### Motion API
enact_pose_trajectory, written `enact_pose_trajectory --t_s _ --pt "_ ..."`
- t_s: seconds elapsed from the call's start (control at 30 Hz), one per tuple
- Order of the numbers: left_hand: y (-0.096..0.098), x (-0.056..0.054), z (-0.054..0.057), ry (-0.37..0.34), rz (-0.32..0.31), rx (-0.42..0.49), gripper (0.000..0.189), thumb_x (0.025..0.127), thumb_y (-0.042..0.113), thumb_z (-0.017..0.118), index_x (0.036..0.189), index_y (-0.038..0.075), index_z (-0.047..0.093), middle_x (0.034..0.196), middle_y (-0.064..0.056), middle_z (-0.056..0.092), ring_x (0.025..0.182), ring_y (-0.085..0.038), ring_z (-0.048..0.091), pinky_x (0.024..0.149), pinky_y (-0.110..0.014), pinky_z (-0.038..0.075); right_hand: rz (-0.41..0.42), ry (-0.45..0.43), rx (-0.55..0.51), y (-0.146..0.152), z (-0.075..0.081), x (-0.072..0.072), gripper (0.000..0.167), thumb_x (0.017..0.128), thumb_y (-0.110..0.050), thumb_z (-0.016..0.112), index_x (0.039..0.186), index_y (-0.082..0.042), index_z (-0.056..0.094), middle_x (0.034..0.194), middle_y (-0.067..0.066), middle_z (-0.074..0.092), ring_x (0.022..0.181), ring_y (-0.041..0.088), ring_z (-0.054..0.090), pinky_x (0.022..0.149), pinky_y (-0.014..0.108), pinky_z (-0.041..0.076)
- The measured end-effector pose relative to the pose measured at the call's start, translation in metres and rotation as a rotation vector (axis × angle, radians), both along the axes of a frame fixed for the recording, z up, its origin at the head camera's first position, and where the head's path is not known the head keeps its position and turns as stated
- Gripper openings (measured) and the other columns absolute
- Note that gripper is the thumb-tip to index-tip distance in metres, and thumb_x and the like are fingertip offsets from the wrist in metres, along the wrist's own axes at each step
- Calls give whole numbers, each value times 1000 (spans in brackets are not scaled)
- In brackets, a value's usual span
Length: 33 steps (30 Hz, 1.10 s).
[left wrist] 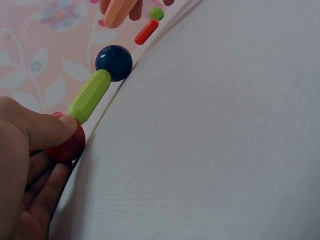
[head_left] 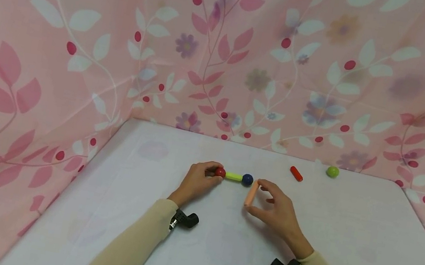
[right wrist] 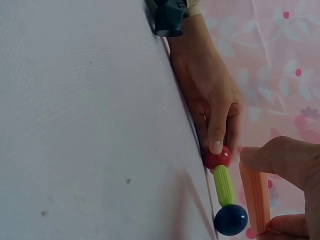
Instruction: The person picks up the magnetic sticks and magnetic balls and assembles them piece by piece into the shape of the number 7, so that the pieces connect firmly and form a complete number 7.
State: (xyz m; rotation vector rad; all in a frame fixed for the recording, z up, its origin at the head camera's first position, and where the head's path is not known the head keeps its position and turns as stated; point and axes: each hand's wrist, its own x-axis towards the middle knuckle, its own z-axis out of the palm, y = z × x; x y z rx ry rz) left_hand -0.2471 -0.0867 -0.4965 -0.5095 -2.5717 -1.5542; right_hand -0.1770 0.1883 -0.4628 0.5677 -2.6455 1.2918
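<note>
My left hand (head_left: 196,182) pinches a red ball (left wrist: 70,144) between thumb and fingers. A ribbed lime-green rod (head_left: 233,177) joins that ball to a dark blue ball (head_left: 247,179), so the three form one straight piece low over the white table. My right hand (head_left: 277,211) grips an orange ribbed rod (right wrist: 256,200) by its two ends, thumb at one end and fingers at the other. In the head view the orange rod stands upright just right of the blue ball, with a small gap between them.
A short red rod (head_left: 296,173) lies on the white table (head_left: 192,251) beyond the right hand. Farther right, near the back edge, sits a light green ball (head_left: 332,172). Pink floral cloth (head_left: 249,63) hangs behind the table and along its left side.
</note>
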Motion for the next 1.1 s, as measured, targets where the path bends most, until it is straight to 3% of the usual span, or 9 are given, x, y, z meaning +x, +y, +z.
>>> enact_pose_trajectory --t_s 0.37,1.1 --pt "0 0 0 2 0 -1 35 94 9 78 128 5 72 119 -6 73 106 -19 71 97 -37 55 25 41 14 -12 -6 0 76 75 -17 97 141 -5 60 141 11 61 121 35 59 87 52 58" --pt "-1 0 -1 21 -3 -4 32 93 9 78 125 7 73 114 -3 74 104 -16 72 95 -37 55 55 62 66 -23 -13 1 79 73 -19 98 141 -1 61 142 15 59 122 33 62 91 49 57"
